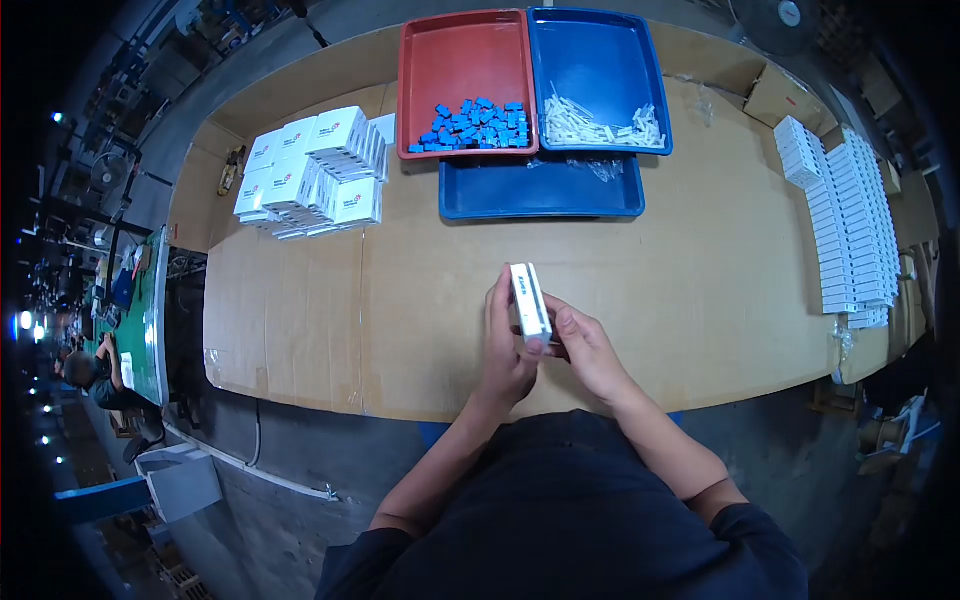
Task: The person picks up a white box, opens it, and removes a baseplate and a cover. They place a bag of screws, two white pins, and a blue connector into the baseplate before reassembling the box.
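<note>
A small white box (528, 300) with dark print and a dark stripe along one side is held over the cardboard-covered table (440, 300), near its front edge. My left hand (505, 345) wraps round the box's left side. On the lower right of the box, my right hand (585, 345) touches it with bent fingers; some fingers are hidden behind the box.
Stacked white boxes (290, 180) stand at the left. A red tray (465, 60) with blue pieces and a blue tray (600, 60) with white pieces lie above a lower blue tray (540, 190). Rows of white boxes (840, 220) line the right. Another person (100, 375) is far left.
</note>
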Motion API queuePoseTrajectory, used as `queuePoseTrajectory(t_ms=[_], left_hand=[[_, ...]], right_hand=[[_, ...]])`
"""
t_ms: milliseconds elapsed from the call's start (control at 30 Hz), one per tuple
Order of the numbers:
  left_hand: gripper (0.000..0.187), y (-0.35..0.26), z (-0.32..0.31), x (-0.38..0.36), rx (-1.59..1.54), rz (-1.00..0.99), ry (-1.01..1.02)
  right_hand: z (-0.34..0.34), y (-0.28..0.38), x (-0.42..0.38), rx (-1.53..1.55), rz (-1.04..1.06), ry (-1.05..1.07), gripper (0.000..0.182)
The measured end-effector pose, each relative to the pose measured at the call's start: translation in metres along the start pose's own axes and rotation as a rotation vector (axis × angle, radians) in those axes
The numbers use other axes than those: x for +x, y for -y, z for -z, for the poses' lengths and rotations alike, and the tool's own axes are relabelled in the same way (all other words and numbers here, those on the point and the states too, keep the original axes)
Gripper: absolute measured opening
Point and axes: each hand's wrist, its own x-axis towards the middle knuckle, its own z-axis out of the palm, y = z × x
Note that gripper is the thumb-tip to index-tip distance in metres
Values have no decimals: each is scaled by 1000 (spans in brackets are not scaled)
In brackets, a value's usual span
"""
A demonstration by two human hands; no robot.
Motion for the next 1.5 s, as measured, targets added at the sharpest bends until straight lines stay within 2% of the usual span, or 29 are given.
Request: queuePoseTrajectory(t_ms=[33, 100, 133, 167, 233, 267, 300, 333, 367, 467, 600, 800, 867, 1067, 1200, 1267, 1300, 1333, 1367, 1433, 1500], left_hand=[[100, 2, -2, -1, -1, 2, 5], [85, -2, -6, 0, -398, 185, -88], [74, -9, -4, 1, -506, 311, -52], [74, -14, -4, 4, -506, 313, -54], [72, -18, -6, 9, -667, 613, -90], [72, -20, -6, 8, -657, 677, -41], [72, -24, -7, 7, -656, 679, -40], [70, -29, -7, 6, -680, 802, 2], [69, -34, -8, 6, -702, 925, 45], [67, -49, -14, 7, -757, 958, 66], [68, -50, -15, 4, -802, 990, 96], [65, -56, -16, 8, -843, 1012, -46], [71, -54, -14, 6, -807, 978, 5], [72, -50, -10, 1, -763, 975, 92], [79, -44, -12, -1, -727, 988, 77], [84, -38, -13, -5, -774, 873, 101], [84, -33, -14, -5, -775, 873, 99], [81, -28, -15, -4, -441, 528, 166], [85, -24, -15, -5, -108, 180, 226], [89, -30, -15, -1, -86, 191, 294], [87, -30, -15, 0, -430, 481, 197]], right_hand=[[6, 0, 1, 3, 1, -4, 59], [18, 1, 3, -658, 59, 16, 66], [16, 7, -1, -1003, 201, -67, 74], [17, 7, -2, -1002, 199, -65, 74], [21, 8, -3, -1126, 601, -47, 76], [23, 8, -2, -1124, 600, -45, 76], [25, 8, 1, -1146, 699, -7, 78], [28, 7, 3, -1167, 799, 30, 79], [32, 7, 5, -1166, 799, 25, 79], [38, 6, 9, -1189, 844, 107, 81], [34, 7, 10, -1210, 895, 136, 79], [33, -1, 12, -1167, 916, 82, 76], [33, -2, 11, -1204, 935, 79, 77], [41, -16, 11, -1068, 991, 64, 75], [44, -17, 12, -1006, 950, 66, 74], [44, -23, 14, -932, 906, 42, 73], [39, -30, 15, -638, 786, -26, 69], [35, -34, 16, -346, 657, -91, 65], [34, -34, 15, -346, 656, -92, 65], [31, -29, 13, -298, 500, -72, 60], [34, -28, 14, -406, 515, -55, 55]])
